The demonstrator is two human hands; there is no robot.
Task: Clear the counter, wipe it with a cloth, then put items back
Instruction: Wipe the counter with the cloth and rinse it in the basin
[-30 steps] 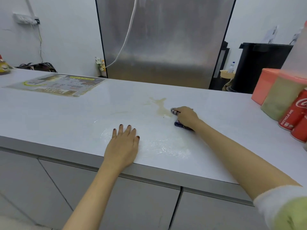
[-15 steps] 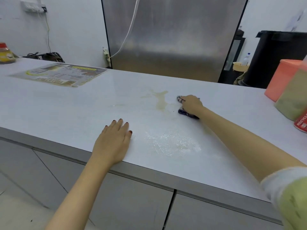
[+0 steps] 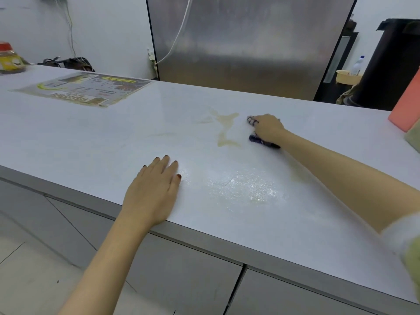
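Tabletop [image 3: 109, 137], mid-wipe: two hands, one cloth, one spill.
My right grip [image 3: 268, 128] was curled round the dark blue cloth [image 3: 260, 140], pressing it to the tabletop just right of the yellowish spill [image 3: 226, 129]. My left grip [image 3: 154, 192] lay flat and empty, fingers straight, at the near edge, beside a wet patch [image 3: 245, 187]. A printed sheet [image 3: 84, 88] and a jar [image 3: 9, 59] sat far left; an orange container [image 3: 406, 105] far right.
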